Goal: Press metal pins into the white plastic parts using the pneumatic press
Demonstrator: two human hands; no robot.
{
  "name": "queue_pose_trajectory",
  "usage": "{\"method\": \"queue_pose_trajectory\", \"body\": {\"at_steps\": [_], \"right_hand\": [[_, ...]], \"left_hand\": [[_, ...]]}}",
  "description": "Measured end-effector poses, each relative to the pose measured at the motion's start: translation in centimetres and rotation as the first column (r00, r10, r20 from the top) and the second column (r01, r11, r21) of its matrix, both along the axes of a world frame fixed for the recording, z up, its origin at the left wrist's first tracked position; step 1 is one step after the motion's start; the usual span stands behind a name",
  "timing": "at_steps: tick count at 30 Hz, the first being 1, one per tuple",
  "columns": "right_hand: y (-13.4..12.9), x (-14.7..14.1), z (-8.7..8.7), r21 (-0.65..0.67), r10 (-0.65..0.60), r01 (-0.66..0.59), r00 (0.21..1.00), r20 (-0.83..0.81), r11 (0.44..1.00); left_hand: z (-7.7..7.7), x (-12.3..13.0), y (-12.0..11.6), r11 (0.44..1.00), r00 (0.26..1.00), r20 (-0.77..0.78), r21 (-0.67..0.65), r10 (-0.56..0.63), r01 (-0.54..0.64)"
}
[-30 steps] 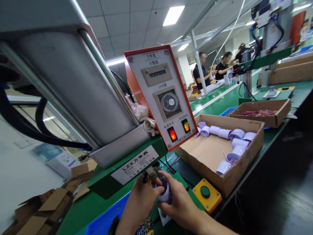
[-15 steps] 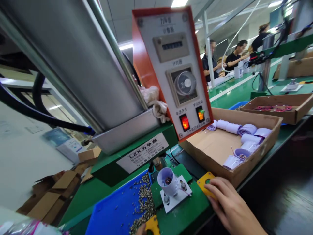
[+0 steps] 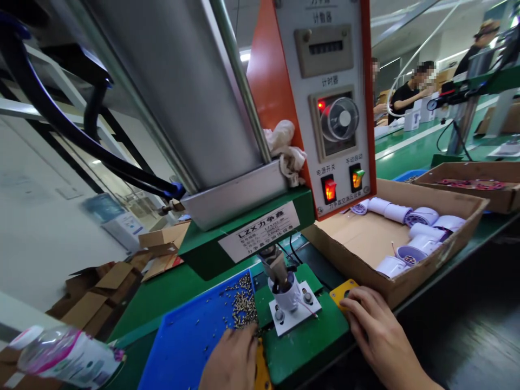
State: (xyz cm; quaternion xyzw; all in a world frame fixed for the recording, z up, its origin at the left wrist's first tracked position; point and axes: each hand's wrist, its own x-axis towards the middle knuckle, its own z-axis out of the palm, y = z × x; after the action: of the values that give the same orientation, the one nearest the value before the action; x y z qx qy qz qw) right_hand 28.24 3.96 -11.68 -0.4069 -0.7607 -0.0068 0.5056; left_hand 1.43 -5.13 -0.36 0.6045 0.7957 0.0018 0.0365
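My right hand (image 3: 376,327) rests on the yellow button plate (image 3: 339,292) at the right of the green press base (image 3: 312,346), fingers curled over the button. At the base's left side, my left hand (image 3: 233,355) lies over the other yellow plate (image 3: 262,371), its fingers bent and their tips partly hidden. Between the hands a white cylindrical part (image 3: 287,295) stands upright on a metal fixture plate (image 3: 294,319). The press ram (image 3: 274,265) reaches down into the part's open top. A thin wire sticks out beside the part.
A blue tray (image 3: 182,341) with small metal pieces lies left of the base. A cardboard box (image 3: 442,254) of white cylinders stands right. The control box (image 3: 325,70) hangs above. A bottle (image 3: 69,357) is at lower left; people sit farther back.
The ram has come down into the white part. My left hand has come further into view over the left plate. A red light now shows on the timer, and the view has shifted.
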Motion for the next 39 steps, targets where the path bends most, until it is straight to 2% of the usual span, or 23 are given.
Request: {"method": "queue_pose_trajectory", "body": {"at_steps": [3,5,7,10,14,16,18,19,21,22,23,24,27,29,31,34,39], "right_hand": [[0.1,0.0,-0.4,-0.025,0.015,-0.014,1.0,0.017,1.0],[0.2,0.0,-0.5,-0.03,0.018,-0.018,1.0,0.017,0.999],[0.2,0.1,-0.1,-0.043,0.034,-0.034,0.999,0.004,0.998],[0.0,-0.1,1.5,-0.119,0.098,-0.104,0.993,-0.059,0.987],[0.0,-1.6,5.1,-0.266,0.197,-0.261,0.949,-0.245,0.928],[0.4,-2.8,7.1,-0.299,0.272,-0.389,0.89,-0.366,0.871],[1.1,-4.3,8.9,-0.312,0.35,-0.528,0.805,-0.479,0.79],[1.5,-5.1,9.8,-0.322,0.393,-0.606,0.753,-0.528,0.728],[2.1,-6.5,11.2,-0.341,0.479,-0.755,0.631,-0.61,0.561],[2.2,-7.2,11.6,-0.329,0.5,-0.803,0.575,-0.647,0.497],[2.1,-7.8,11.8,-0.299,0.502,-0.828,0.534,-0.68,0.475],[1.8,-8.3,11.8,-0.255,0.488,-0.829,0.511,-0.708,0.499],[0.3,-9.3,10.4,-0.091,0.427,-0.712,0.512,-0.745,0.696],[-0.9,-9.3,8.9,-0.033,0.429,-0.648,0.541,-0.723,0.761],[-1.9,-8.7,7.6,-0.015,0.451,-0.625,0.579,-0.679,0.781],[-3.3,-7.4,5.9,-0.069,0.47,-0.629,0.645,-0.602,0.775],[-5.7,-6.6,2.2,-0.338,0.45,-0.599,0.786,-0.425,0.726]], "left_hand": [[1.5,-0.6,3.5,0.997,0.999,-0.011,-0.075,-0.033,0.032],[1.7,-0.8,5.0,0.985,0.995,0.021,-0.145,-0.095,0.098],[1.5,-0.9,5.8,0.98,0.985,0.088,-0.122,-0.148,0.158],[1.1,-0.9,5.9,0.978,0.962,0.19,-0.039,-0.194,0.204],[0.9,-0.7,5.7,0.989,0.97,0.213,-0.059,-0.12,0.135],[0.9,-0.5,5.7,0.993,0.985,0.164,-0.093,-0.057,0.073],[0.8,-0.2,5.8,0.993,0.995,0.101,-0.117,0.0,0.012],[0.7,-0.2,5.8,0.992,0.997,0.072,-0.124,0.022,-0.013],[0.5,-0.1,5.8,0.991,0.998,0.037,-0.128,0.048,-0.043],[0.3,-0.2,5.8,0.991,0.998,0.026,-0.126,0.056,-0.053],[0.2,-0.3,5.7,0.99,0.998,0.017,-0.123,0.065,-0.063],[0.0,-0.4,5.7,0.99,0.997,0.009,-0.119,0.075,-0.073],[-0.3,-0.8,5.6,0.992,0.996,0.013,-0.098,0.085,-0.083],[-0.4,-0.9,5.6,0.993,0.996,0.038,-0.085,0.08,-0.076],[-0.5,-0.9,5.7,0.994,0.996,0.049,-0.08,0.077,-0.073],[-0.4,-0.6,5.7,0.995,0.997,0.029,-0.075,0.072,-0.069],[0.1,0.3,5.6,0.997,1.0,0.008,-0.077,0.024,-0.023]]}}
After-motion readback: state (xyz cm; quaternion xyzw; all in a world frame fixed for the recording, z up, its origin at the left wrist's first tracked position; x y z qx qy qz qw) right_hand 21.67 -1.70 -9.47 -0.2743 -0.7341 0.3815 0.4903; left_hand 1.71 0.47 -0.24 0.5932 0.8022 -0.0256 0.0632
